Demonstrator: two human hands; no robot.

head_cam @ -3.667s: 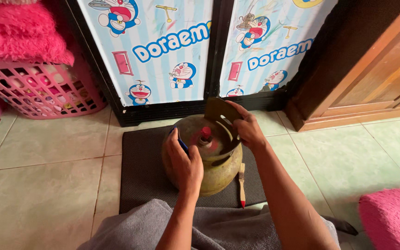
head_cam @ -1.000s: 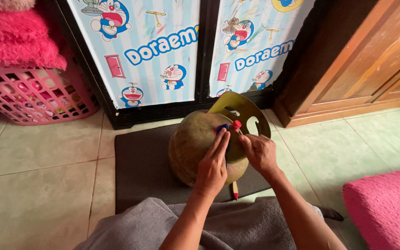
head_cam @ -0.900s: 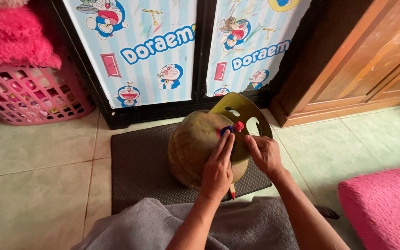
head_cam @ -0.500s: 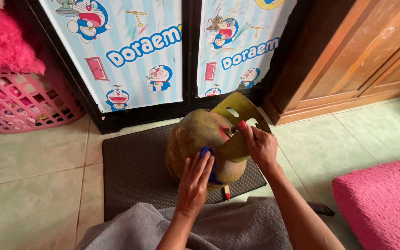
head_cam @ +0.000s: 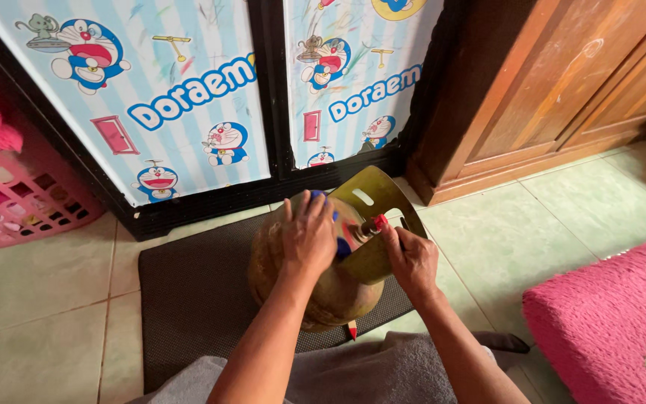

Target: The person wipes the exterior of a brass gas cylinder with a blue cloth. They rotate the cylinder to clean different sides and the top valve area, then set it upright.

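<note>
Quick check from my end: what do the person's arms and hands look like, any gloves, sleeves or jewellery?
Both arms are bare to the frame edge, with no sleeves in view. The left hand and right hand wear no gloves, and no rings, watch or bracelets show.

2 tall cartoon-printed panels [head_cam: 188, 97] fill the view from 10 to 1 o'clock, parted by a black post. Each is pale blue with white stripes, scattered with a round blue-and-white cat figure, small pink doors and slanted blue lettering. No packages or screens show.
</note>
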